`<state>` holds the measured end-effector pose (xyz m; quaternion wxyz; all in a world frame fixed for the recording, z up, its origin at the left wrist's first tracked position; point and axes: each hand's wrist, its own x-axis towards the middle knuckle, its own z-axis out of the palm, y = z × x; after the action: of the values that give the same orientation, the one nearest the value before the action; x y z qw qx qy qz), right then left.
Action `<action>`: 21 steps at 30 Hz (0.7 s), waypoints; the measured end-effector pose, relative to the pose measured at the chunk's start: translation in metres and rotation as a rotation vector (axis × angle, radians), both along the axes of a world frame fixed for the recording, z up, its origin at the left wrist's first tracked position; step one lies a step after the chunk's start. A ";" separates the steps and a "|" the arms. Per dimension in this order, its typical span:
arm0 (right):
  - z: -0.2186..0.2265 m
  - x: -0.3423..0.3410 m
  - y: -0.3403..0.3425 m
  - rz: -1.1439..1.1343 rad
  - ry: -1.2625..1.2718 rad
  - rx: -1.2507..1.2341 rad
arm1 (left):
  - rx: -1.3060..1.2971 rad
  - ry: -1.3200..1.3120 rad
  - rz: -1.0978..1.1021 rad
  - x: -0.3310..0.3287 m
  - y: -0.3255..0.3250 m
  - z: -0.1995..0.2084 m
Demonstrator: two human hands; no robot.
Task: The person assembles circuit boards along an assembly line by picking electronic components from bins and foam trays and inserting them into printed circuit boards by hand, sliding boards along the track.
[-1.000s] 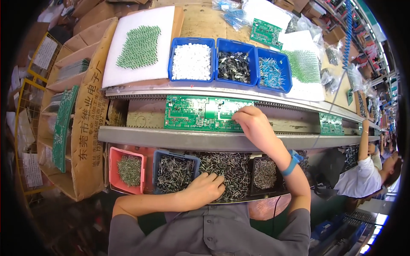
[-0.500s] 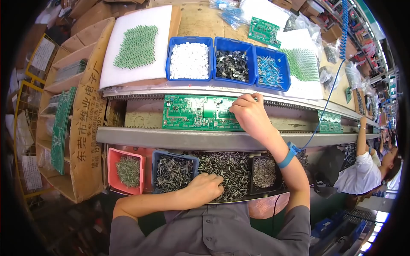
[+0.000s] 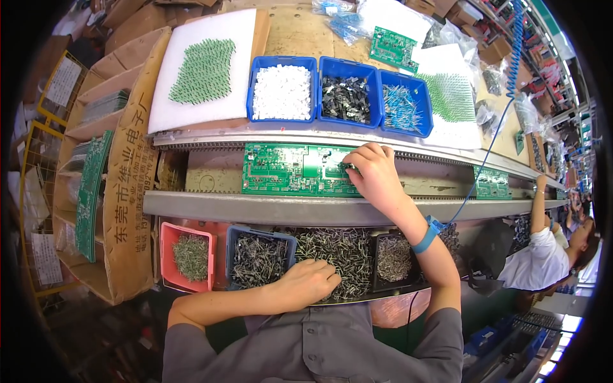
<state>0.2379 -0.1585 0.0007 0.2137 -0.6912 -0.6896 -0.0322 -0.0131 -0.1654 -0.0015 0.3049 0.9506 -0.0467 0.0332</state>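
My right hand (image 3: 373, 175) is over the right part of a green circuit board (image 3: 276, 167) lying in the conveyor track. Its fingers are pinched together low at the board, with something small and dark at the tips, too small to name. A blue wrist strap (image 3: 426, 236) with a coiled cord circles that wrist. At the near edge, my left hand (image 3: 310, 282) rests over a heap of small dark metal-legged components (image 3: 338, 255). The left fingers are curled closed, and whatever they hold is hidden.
Beyond the track stand blue bins of white parts (image 3: 282, 92), black parts (image 3: 346, 99) and blue-bodied leaded parts (image 3: 401, 107). A red bin (image 3: 189, 255) and a grey-blue bin (image 3: 258, 258) sit nearer. A cardboard box (image 3: 131, 191) stands left; a co-worker (image 3: 536, 258) is at right.
The right fingertips have dipped slightly and a dark spot now shows at them over the board. My left hand has shifted a little to the right over the heap.
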 end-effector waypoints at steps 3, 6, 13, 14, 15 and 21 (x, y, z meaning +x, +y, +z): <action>-0.001 0.002 -0.001 -0.016 0.014 -0.005 | -0.017 -0.010 0.022 0.000 -0.002 0.000; -0.001 0.000 -0.001 -0.015 0.034 -0.011 | -0.012 -0.013 0.026 0.000 0.000 0.003; -0.006 -0.002 0.000 -0.029 0.026 0.033 | 0.003 0.026 -0.006 0.001 -0.001 0.003; -0.006 -0.001 0.000 -0.016 0.031 0.028 | 0.003 0.024 -0.009 0.001 -0.002 0.003; -0.007 -0.002 0.000 -0.017 0.029 0.030 | -0.012 0.037 0.001 0.001 -0.002 0.002; 0.017 -0.034 -0.024 -0.090 -0.238 0.014 | 0.013 -0.001 0.028 -0.002 0.001 0.013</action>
<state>0.2038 -0.1829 0.0173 0.1334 -0.7112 -0.6782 -0.1283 -0.0150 -0.1647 0.0113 0.2983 0.9531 -0.0336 0.0376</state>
